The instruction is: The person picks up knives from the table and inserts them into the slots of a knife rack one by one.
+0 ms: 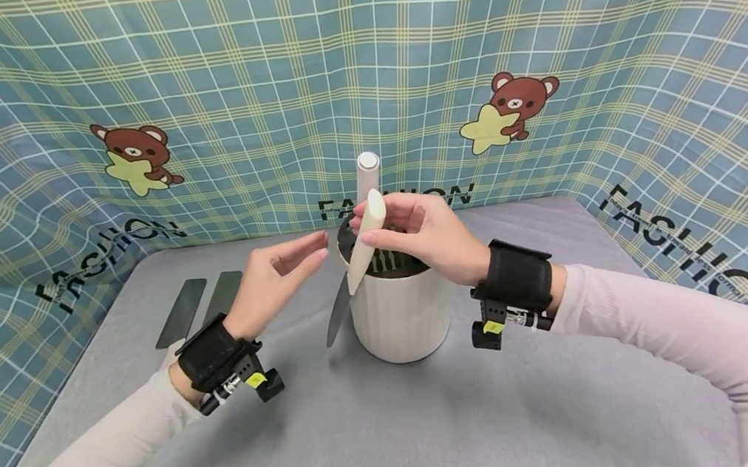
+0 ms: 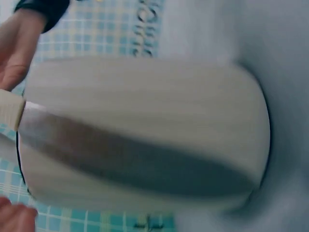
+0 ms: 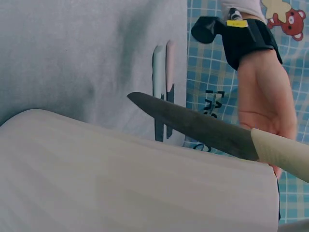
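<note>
Right hand (image 1: 433, 237) pinching cream-handled knife (image 1: 363, 260), left hand (image 1: 274, 275) relaxed, white holder (image 1: 400, 322), its top partly hidden behind knife

Two knives (image 1: 182, 313) left of holder (image 1: 402, 320)

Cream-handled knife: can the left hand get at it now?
Likely yes: the left hand looks empty and close to the knife, with nothing visible between. The right hand holds its handle, though, so grip room is limited.
</note>
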Demonstrator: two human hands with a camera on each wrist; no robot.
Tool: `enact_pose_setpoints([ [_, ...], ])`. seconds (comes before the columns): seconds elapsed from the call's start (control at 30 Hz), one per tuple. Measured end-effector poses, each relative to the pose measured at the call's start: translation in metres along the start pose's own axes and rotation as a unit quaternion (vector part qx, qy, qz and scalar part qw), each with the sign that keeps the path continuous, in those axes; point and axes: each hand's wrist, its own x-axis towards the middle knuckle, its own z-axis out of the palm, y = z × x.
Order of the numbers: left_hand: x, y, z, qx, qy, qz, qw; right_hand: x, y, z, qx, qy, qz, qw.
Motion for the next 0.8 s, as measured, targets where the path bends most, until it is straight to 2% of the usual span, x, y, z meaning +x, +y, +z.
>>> enact_pose_setpoints([
  [0.1,0.0,-0.005,0.003,-0.055,0.006,-0.037,0.9978,-0.002,-0.001,-0.003,0.007,0.005,-0.003,1.0],
  [0.13,-0.002,0.006,0.007,-0.076,0.012,-0.048,0.9959,-0.002,-0.001,-0.004,0.01,0.007,-0.004,1.0],
  [0.23,0.003,0.006,0.012,-0.138,0.019,-0.091,0.9861,-0.004,-0.001,-0.007,0.019,0.012,-0.011,1.0],
  [0.3,0.007,0.011,0.016,-0.164,0.025,-0.116,0.9793,-0.005,-0.002,-0.008,0.026,0.013,-0.014,0.999],
  [0.33,0.009,0.013,0.018,-0.169,0.031,-0.129,0.9767,-0.006,-0.002,-0.009,0.027,0.015,-0.015,0.999],
  [0.37,0.009,0.025,0.022,-0.161,0.039,-0.152,0.9744,-0.006,-0.002,-0.01,0.028,0.016,-0.016,0.999],
  [0.5,0.013,0.032,0.027,-0.167,0.052,-0.184,0.9673,-0.009,-0.002,-0.015,0.031,0.029,-0.017,0.999],
  [0.67,0.017,0.032,0.029,-0.173,0.058,-0.2,0.9626,-0.013,-0.003,-0.02,0.051,0.044,-0.017,0.998],
  [0.8,0.02,0.031,0.031,-0.169,0.061,-0.205,0.9622,-0.017,-0.002,-0.025,0.074,0.055,-0.025,0.995],
])
